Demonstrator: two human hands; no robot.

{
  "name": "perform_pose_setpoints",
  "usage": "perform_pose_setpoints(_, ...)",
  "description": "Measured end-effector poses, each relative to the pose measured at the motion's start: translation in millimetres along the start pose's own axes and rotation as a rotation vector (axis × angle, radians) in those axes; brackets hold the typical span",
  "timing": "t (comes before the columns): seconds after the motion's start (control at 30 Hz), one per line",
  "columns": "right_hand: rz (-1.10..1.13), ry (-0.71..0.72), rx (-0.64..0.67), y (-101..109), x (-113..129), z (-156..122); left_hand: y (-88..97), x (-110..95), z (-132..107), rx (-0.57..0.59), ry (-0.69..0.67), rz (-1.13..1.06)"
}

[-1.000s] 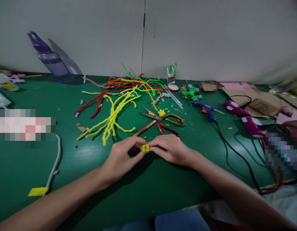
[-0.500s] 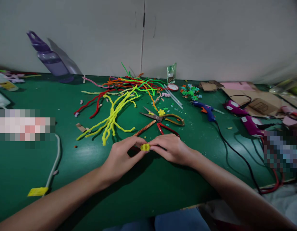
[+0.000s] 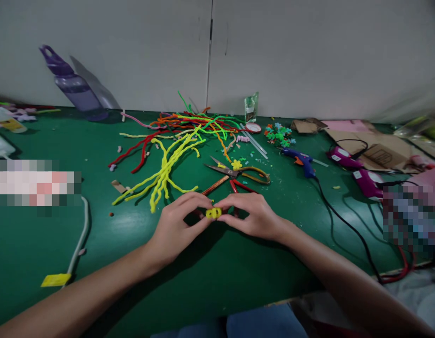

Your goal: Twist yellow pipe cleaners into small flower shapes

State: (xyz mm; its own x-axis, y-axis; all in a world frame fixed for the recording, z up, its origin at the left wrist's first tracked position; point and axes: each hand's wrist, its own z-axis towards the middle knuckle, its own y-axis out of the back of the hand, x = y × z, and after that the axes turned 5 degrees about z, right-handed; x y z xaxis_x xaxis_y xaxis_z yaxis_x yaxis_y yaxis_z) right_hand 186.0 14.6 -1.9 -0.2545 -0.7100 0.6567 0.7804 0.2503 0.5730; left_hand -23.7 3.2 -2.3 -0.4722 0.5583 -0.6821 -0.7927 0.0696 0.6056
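Between my fingertips is a small yellow looped pipe-cleaner piece (image 3: pixel 213 213), held just above the green table. My left hand (image 3: pixel 178 225) pinches its left side with thumb and fingers. From the other side, my right hand (image 3: pixel 251 213) pinches it too. Beyond my hands lie open scissors (image 3: pixel 233 172) with one yellowish handle loop, and red-handled pliers (image 3: pixel 245 187) partly hidden by my right hand. A small yellow pipe-cleaner flower (image 3: pixel 236 164) rests by the scissors. Loose yellow pipe cleaners (image 3: pixel 164 164) lie ahead of my left hand.
A pile of coloured pipe cleaners (image 3: pixel 199 121) lies at the back. Right of it are a heap of small coloured flowers (image 3: pixel 280 135), a blue glue gun (image 3: pixel 300 159) with a trailing cord, and cardboard (image 3: pixel 383 155). A purple bottle (image 3: pixel 78 91) leans on the wall at left.
The yellow piece has turned slightly, so its loops show more openly. My right hand has shifted a little, its fingers more arched over the piece. The tools have stayed put.
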Motion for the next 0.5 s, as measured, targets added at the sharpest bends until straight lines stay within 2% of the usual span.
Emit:
perform_pose_setpoints(0.3,0.001,-0.005,0.021,-1.4,-0.5,0.2,0.5,-3.4,-2.2,0.084,0.105,0.040)
perform_pose_setpoints(0.5,0.039,-0.099,0.005,-0.5,1.7,2.0,0.0,-3.5,-0.3,0.087,0.115,0.016)
